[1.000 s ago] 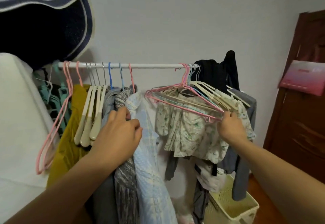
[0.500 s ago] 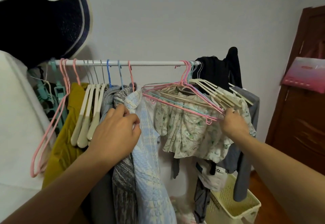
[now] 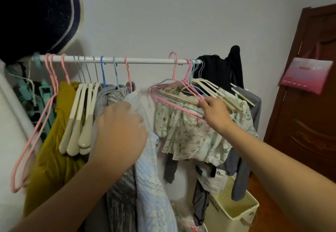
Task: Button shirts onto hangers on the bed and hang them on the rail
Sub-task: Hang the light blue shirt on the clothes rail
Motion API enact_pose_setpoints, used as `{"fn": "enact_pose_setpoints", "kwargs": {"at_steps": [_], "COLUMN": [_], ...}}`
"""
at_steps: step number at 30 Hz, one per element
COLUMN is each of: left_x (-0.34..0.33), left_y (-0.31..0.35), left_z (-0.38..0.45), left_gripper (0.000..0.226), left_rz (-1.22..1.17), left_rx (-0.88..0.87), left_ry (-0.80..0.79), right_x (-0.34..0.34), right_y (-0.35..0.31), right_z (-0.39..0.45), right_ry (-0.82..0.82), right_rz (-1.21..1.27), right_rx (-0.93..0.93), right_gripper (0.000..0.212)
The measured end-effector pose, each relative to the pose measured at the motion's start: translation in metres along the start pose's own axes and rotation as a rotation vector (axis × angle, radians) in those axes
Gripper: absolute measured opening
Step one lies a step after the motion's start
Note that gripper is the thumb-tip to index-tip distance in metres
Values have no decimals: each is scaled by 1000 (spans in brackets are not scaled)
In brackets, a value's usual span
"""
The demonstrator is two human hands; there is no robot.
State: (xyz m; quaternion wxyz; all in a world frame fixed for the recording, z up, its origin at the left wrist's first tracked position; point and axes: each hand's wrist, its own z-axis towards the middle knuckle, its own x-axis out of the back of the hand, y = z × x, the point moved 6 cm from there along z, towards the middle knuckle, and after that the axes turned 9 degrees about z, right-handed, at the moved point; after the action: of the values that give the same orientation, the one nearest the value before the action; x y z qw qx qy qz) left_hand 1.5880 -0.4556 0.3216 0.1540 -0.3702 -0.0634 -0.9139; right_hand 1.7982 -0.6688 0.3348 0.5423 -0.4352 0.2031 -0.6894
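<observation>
Meanwhile, at the rail, a person's left hand [image 3: 118,131] rests with loosely curled fingers against the shoulder of a pale blue shirt [image 3: 149,168] hanging nearest the camera; the blur there makes it impossible to tell whether the fingers grip the cloth or only press it. Beside that shirt hang a grey knit top [image 3: 120,186] and a mustard garment [image 3: 49,159], with three cream hangers [image 3: 80,122] dangling empty between them. To the right, the right hand [image 3: 216,113] pinches the lower bar of a pink hanger [image 3: 174,93] at the front of a bunch of empty pink, blue and cream hangers. Its hook stands raised clear above the white rail [image 3: 145,61], while the others sit hooked on. A floral blouse [image 3: 200,133] hangs under the bunch, and a cream basket [image 3: 234,204] sits on the floor below. Farther back, dark clothes [image 3: 218,69] crowd the rail's right end, and a brown door [image 3: 309,104] carries a pink bag [image 3: 307,75]. Judging by the row of garments up, part of the job looks done; the lifted hanger suggests another shirt waits on the bed, which is out of view, to be buttoned and brought over.
</observation>
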Motion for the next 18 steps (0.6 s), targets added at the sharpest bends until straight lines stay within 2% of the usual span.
{"fn": "enact_pose_setpoints", "kwargs": {"at_steps": [3, 5, 8, 10, 13, 15, 18], "left_x": [8, 9, -6, -21, -48, -54, -37], "left_y": [15, 36, 95, 149, 238, 293, 359], "left_z": [-1, -5, -15, -28, -69, -114, -203], "left_gripper": [18, 14, 18, 21, 14, 14, 14], "left_rz": [-36, -163, -404, -599, -803, -819, -795], "left_rx": [0, -13, -102, -175, -348, -523, -815], "left_ry": [89, 119, 56, -72, -364, -538, -720], "right_x": [14, 32, 67, 95, 151, 191, 243], "right_y": [-22, -24, 2, 34, 86, 104, 105], "right_z": [-9, -25, -80, -138, -253, -345, -483], "right_ry": [82, 97, 57, 16, 32, 128, 390], "right_rz": [-5, 13, 59, 121, 198, 268, 365], "right_rx": [42, 6, -105, -227, -498, -686, -888], "right_gripper": [37, 35, 34, 36, 29, 28, 29]}}
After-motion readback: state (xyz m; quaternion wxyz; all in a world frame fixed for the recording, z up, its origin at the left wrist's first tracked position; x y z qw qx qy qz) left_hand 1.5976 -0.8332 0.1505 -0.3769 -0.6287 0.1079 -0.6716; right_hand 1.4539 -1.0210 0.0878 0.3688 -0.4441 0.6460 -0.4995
